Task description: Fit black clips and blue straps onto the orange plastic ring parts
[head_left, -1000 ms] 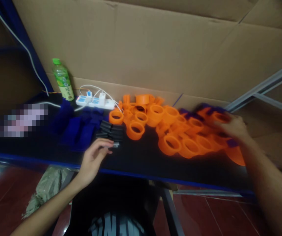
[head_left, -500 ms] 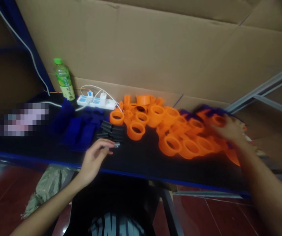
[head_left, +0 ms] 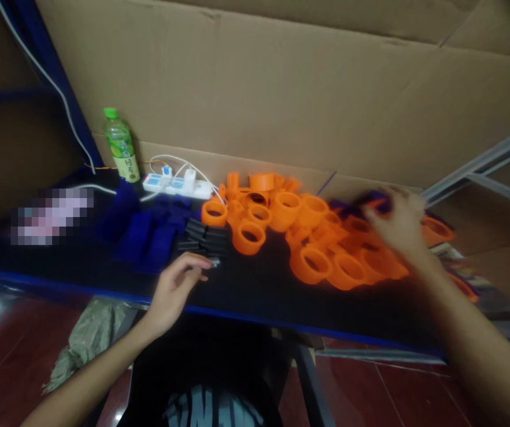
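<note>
My left hand rests at the black table's front edge, its fingers pinched on a small dark piece with a pale end. Just behind it lies a stack of small black blocks. My right hand hovers over the right end of a pile of orange plastic rings, its fingers curled near a blue part. Motion blur hides whether those fingers grip anything.
Blue plastic parts lie left of the black blocks. A white power strip and a green-capped bottle stand at the back left against a cardboard wall. A metal rail runs at the right. Red floor shows below.
My right hand has moved left and slightly back over the orange rings. My left hand has stayed in place with its pinch.
</note>
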The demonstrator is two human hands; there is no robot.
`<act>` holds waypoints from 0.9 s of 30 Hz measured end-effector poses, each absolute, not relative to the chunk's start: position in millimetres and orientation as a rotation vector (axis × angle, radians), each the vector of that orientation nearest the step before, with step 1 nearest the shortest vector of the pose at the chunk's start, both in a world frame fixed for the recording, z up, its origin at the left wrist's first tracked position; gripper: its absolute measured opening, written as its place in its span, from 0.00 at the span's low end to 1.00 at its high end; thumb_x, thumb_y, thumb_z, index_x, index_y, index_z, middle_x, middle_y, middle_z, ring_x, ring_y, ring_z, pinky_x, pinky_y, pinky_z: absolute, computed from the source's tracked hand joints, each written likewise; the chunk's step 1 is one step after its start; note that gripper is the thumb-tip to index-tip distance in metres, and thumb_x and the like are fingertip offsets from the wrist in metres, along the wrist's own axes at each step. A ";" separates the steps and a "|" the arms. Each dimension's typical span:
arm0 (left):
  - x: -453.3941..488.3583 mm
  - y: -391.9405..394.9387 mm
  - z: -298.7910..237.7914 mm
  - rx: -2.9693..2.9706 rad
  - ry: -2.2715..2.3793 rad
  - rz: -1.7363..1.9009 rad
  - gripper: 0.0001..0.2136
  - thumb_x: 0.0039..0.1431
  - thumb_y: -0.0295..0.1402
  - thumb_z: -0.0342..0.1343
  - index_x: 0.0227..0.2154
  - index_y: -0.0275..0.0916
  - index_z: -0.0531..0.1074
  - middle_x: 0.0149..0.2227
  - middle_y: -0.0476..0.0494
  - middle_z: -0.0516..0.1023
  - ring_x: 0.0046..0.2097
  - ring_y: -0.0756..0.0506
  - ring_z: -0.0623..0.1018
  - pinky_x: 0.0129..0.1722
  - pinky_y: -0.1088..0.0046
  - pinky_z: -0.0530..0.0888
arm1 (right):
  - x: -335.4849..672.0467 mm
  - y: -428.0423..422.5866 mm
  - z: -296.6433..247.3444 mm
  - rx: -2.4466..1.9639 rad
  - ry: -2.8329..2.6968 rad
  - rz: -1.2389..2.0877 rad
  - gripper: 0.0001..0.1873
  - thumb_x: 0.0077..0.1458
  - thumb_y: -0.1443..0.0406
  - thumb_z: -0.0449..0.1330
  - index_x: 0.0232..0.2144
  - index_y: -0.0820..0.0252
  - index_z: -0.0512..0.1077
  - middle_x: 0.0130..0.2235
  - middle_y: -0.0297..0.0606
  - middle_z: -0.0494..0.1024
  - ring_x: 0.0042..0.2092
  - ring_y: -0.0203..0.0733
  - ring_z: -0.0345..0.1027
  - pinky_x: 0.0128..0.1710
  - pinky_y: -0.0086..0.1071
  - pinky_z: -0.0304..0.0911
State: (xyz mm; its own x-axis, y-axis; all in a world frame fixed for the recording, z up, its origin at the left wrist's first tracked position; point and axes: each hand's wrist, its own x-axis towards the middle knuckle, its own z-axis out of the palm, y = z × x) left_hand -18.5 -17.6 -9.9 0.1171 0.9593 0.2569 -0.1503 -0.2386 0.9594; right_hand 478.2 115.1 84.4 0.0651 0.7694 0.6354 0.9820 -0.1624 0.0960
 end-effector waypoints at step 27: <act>-19.8 -17.8 -11.9 1.319 0.881 1.257 0.11 0.66 0.41 0.56 0.38 0.38 0.78 0.40 0.40 0.82 0.42 0.43 0.81 0.44 0.64 0.78 | 182.7 83.4 94.9 -0.892 -2.782 0.008 0.16 0.66 0.59 0.56 0.53 0.55 0.73 0.49 0.43 0.77 0.50 0.48 0.71 0.54 0.45 0.65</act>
